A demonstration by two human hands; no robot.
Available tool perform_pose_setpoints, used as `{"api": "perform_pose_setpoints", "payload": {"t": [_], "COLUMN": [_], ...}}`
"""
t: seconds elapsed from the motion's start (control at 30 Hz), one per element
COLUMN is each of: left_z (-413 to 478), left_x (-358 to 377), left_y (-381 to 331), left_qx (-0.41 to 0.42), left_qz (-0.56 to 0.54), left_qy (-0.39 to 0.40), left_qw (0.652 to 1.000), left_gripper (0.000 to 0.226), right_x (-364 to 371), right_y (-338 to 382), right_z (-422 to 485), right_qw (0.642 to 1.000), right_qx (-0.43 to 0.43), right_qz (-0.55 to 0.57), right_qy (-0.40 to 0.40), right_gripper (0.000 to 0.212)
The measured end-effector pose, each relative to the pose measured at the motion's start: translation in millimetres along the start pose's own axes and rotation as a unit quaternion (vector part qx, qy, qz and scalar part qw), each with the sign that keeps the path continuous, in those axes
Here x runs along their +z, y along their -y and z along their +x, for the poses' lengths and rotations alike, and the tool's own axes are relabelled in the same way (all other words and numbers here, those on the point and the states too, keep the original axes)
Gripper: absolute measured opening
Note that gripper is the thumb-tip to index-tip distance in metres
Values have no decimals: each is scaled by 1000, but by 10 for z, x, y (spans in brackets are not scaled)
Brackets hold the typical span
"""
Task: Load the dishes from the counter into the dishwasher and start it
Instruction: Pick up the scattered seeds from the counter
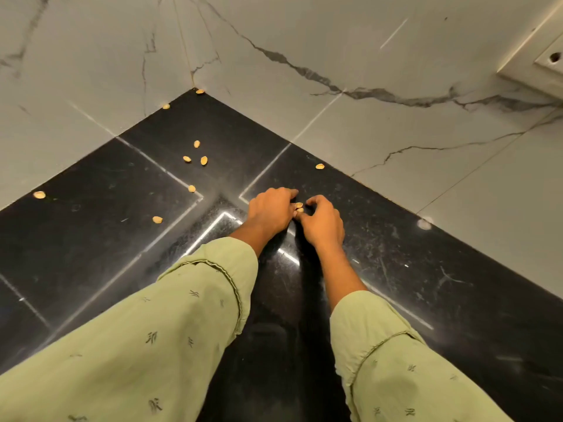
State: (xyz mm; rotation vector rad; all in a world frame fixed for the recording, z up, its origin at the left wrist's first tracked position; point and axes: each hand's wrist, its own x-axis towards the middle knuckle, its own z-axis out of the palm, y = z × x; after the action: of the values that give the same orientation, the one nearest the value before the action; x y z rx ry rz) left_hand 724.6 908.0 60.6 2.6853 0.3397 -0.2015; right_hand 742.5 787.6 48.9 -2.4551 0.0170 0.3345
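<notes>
Head view: left hand (269, 208) fingers curl round nut shells (299, 205) on the counter (91, 239); right hand (323, 223) fingers curl beside them, grip unclear. Shells judged light, brittle; pinch edgewise. No dishes in view.

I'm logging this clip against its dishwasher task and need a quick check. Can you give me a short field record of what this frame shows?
setting: corner of a black counter, marbled wall tiles
shell pair: two shells between the hands; which hand grips them is unclear
left hand: fingers curled, at the shell pair
right hand: fingers curled, at the shell pair
loose shells: nine scattered on the counter, mostly left of the hands
task items: none in view
</notes>
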Motion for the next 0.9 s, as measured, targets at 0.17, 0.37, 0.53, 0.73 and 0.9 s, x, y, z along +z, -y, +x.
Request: {"api": "perform_pose_setpoints", "payload": {"t": [0.17,0.37,0.53,0.73,0.9], "left_z": [175,231,96,-262,-276], "left_x": [-23,-51,8,-59,-76], "left_y": [-18,-16,151,199,231], "left_qx": [45,79,-49,-229,-217], "left_qz": [54,62,-189,-633,-761], "left_qy": [11,23,66,158,171], "left_qw": [997,995,979,722,586], "left_gripper": [27,20,15,15,37], "right_x": [-36,3,53,-136,-272], "right_y": [68,92,37,-25,-134], "right_z": [40,-2,-28,29,-72], "right_qw": [1000,999,997,947,811], "right_qx": [4,21,-5,114,204], "right_qz": [-8,-28,-76,283,524], "right_qy": [-5,-17,-25,95,162], "right_gripper": [24,14,21,28,29]}}
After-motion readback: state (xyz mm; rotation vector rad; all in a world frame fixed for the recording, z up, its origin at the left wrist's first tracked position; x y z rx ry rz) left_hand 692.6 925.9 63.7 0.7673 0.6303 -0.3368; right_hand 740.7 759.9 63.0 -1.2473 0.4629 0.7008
